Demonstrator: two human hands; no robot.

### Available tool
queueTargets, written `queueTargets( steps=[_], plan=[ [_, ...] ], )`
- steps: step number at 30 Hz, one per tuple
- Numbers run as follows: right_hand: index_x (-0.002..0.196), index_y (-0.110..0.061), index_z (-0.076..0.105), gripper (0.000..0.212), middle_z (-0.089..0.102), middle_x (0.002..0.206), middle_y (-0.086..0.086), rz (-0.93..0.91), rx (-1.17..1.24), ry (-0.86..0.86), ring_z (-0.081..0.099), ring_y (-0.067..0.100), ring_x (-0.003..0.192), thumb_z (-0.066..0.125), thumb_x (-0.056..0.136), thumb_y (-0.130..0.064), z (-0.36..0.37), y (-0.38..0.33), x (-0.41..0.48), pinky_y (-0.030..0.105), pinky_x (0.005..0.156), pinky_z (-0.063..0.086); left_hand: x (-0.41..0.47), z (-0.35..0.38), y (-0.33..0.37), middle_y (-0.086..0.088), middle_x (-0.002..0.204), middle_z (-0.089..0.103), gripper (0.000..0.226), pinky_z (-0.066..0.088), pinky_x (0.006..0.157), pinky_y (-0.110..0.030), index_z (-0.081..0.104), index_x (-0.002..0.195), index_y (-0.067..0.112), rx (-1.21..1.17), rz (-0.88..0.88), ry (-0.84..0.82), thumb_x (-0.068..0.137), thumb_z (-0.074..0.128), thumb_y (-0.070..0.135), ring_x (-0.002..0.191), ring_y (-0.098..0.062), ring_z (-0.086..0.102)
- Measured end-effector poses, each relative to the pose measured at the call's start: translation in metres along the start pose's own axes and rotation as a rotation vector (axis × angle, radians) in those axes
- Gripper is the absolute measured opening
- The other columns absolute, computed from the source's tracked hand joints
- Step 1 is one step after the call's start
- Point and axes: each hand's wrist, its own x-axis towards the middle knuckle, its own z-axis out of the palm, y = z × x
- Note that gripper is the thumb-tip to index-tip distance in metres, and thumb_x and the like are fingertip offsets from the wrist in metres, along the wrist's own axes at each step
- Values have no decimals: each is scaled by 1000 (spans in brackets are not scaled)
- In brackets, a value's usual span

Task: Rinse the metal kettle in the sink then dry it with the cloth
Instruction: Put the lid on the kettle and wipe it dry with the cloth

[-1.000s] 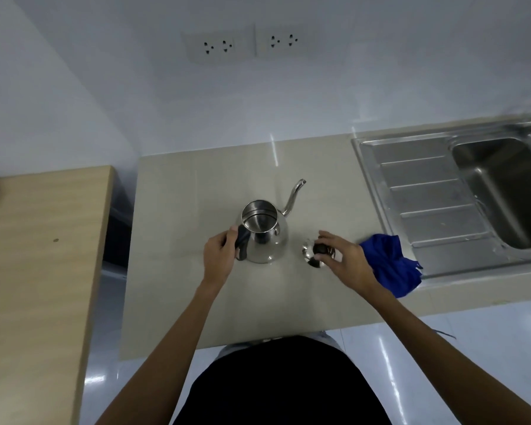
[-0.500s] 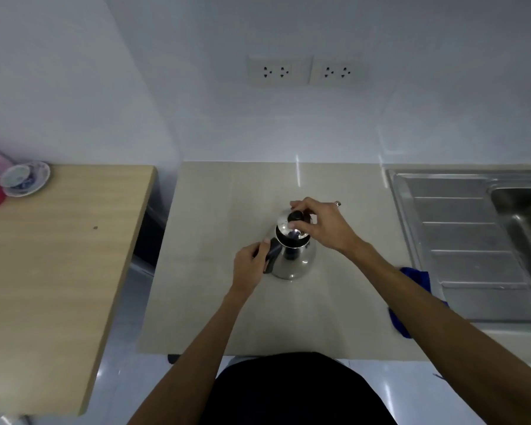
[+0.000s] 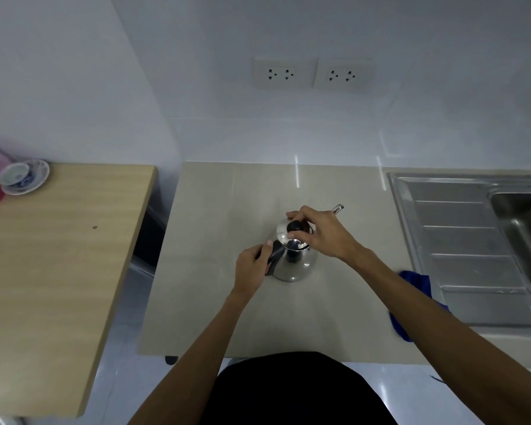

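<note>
Shiny metal gooseneck kettle (image 3: 295, 265) upright on beige tiled counter (image 3: 215, 271), lid on.
L hand (image 3: 252, 266) wrapped round its black handle; R hand (image 3: 316, 231) pinching black lid knob (image 3: 295, 226). Crumpled blue cloth (image 3: 416, 282) near steel sink (image 3: 472, 240), partly hidden by R forearm.

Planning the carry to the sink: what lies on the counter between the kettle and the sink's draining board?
In the head view, bare counter lies between kettle and draining board; the blue cloth sits nearer the front edge.

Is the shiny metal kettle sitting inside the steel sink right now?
No, the shiny metal kettle stands on the beige countertop, left of the steel sink, with both hands on it.
</note>
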Motion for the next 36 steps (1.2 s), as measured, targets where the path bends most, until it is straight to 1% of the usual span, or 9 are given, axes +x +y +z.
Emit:
queueTargets(
  steps=[8,11,15,19,22,26,31,34,36],
  plan=[
    [90,-18,54,27,68,128,3,-18,-34,8,64,13,118,73,84,-35,0,4,-3,39,97,53,-1,1,-3,-28,58,48,69,32,55,-33,45,61,-3,32,13,27,91,43,59,52,-18,40],
    [90,-21,50,27,67,129,3,-36,-95,-26,66,18,115,71,85,-38,-3,2,-1,40,92,54,0,0,-4,-29,59,48,68,32,55,-34,44,62,-2,43,0,34,91,44,59,54,-19,40],
    [92,-15,50,28,67,129,8,-60,-167,-70,64,20,118,70,88,-33,-4,3,4,38,91,54,1,1,-5,-29,59,48,68,33,55,-35,43,61,-2,44,-8,23,92,44,58,53,-19,40],
    [95,-10,50,28,70,121,12,-57,-234,-130,63,26,117,69,88,-29,-4,2,11,43,88,54,-1,2,-4,-28,59,49,66,33,54,-34,44,60,-1,29,-3,18,92,44,57,52,-18,41],
    [98,-8,51,28,68,126,10,-73,-238,-103,64,27,115,70,89,-27,-2,2,9,42,90,53,-2,3,-4,-28,58,50,66,34,54,-34,45,60,-1,19,-3,23,92,44,57,52,-18,41],
    [98,-7,50,29,63,134,11,-60,-214,-94,62,25,121,69,90,-27,2,3,7,36,92,52,-3,2,-2,-26,57,49,65,33,54,-34,43,59,1,16,-4,27,92,44,57,52,-18,41],
    [101,-6,49,28,61,137,12,-52,-196,-69,63,28,120,68,91,-24,5,5,3,39,95,52,-3,3,-2,-29,59,48,68,32,54,-34,44,62,-3,27,6,33,92,43,58,52,-18,39],
    [99,-8,49,26,62,135,13,-60,-175,-65,62,25,121,69,90,-23,5,6,3,28,92,49,-3,4,0,-29,59,48,69,31,54,-33,44,61,-3,40,6,50,91,42,59,53,-17,38],
    [99,-9,49,25,63,134,15,-68,-149,-66,60,23,125,69,90,-21,5,7,1,27,92,48,-5,5,3,-25,57,48,67,31,54,-33,44,60,0,57,7,59,92,42,58,52,-16,38]
  ],
)
